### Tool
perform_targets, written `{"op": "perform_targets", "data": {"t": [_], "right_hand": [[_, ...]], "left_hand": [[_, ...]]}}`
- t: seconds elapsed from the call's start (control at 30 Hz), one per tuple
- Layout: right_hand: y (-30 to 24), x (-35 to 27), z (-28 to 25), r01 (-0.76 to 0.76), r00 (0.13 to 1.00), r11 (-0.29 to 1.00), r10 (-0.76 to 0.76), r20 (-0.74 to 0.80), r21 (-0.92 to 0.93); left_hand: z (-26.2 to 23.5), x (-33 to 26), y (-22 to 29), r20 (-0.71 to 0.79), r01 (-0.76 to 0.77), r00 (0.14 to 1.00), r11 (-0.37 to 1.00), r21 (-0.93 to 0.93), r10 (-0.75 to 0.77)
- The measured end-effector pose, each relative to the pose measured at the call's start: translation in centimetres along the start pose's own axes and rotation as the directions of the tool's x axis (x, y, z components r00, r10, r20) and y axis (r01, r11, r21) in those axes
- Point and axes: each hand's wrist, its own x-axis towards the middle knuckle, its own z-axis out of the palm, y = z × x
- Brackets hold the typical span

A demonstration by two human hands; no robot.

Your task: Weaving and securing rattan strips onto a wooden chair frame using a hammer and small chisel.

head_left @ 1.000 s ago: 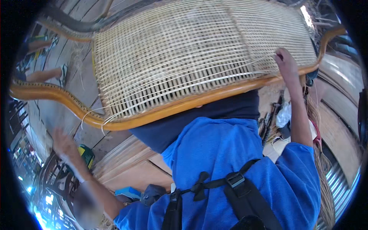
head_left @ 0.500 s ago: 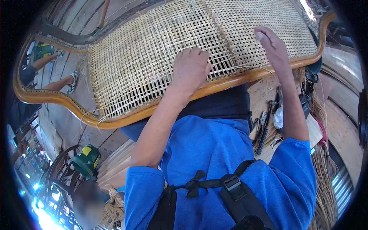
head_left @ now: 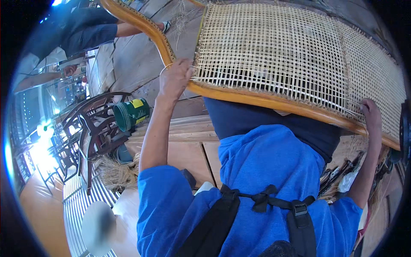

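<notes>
A woven cane panel [head_left: 265, 47] stretches across a curved, varnished wooden frame [head_left: 257, 97] that lies over my lap. At the panel's near left corner my left hand [head_left: 174, 80] is closed, its fingers bent around a thin cane strand [head_left: 162, 70] that loops out beside the wooden rail. Far to the right, my right hand [head_left: 371, 113] is closed at the near edge of the weave, beside the seam. Its fingertips pinch at loose cane strands [head_left: 352, 112] there; the exact grip is partly hidden.
A green bucket [head_left: 132, 115] lies tipped at the left beside dark wooden chair parts [head_left: 87, 124]. Below it sits a bundle of fibre [head_left: 116, 172]. Another person's arm [head_left: 40, 80] and leg show at far left. Tools [head_left: 340, 173] lie by my right arm.
My left hand has moved from the middle of the weave to the frame's left corner. My right hand has come down to the near edge. The view has shifted left.
</notes>
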Motion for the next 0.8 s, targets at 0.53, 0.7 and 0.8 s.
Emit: {"op": "perform_targets", "data": {"t": [0.53,0.7,0.8], "right_hand": [[1.2,1.2,-1.2,-0.13,0.991,0.97,0.124,0.039,0.207],[0.1,1.7,-1.8,-0.087,0.992,0.985,0.072,0.102,0.149],[-0.7,1.8,-2.2,-0.055,0.995,0.997,0.051,0.084,0.046]], "left_hand": [[0.4,1.5,-1.3,0.414,0.219,0.872,0.965,0.146,-0.261],[1.0,1.0,-2.8,0.337,0.181,0.923,0.982,0.051,-0.187],[1.8,1.6,-3.1,0.201,0.186,0.958,0.977,0.1,-0.203]]}}
